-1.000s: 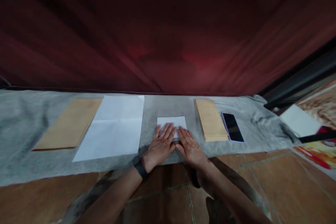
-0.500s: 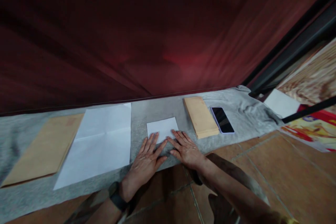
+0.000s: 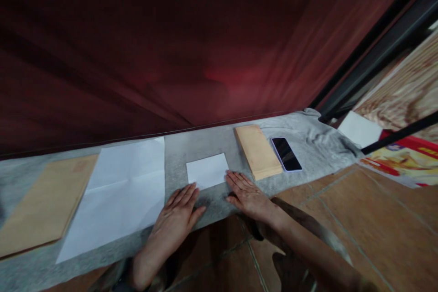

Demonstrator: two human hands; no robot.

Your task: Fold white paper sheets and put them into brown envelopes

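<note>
My left hand (image 3: 175, 220) and right hand (image 3: 250, 198) lie palm-down, unclenched, at the white paper (image 3: 208, 170); contents of the brown envelopes (image 3: 258, 152) hidden.

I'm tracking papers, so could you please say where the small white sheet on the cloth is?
In the head view, the small white sheet lies just left of centre, between the large sheet and the narrow brown stack.

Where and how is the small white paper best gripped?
I'd pinch the small white paper by its near right corner, coming low from the right with the right hand. It lies flat on the grey cloth, so an edge seems the likeliest hold, and that hand is at this corner.
</note>
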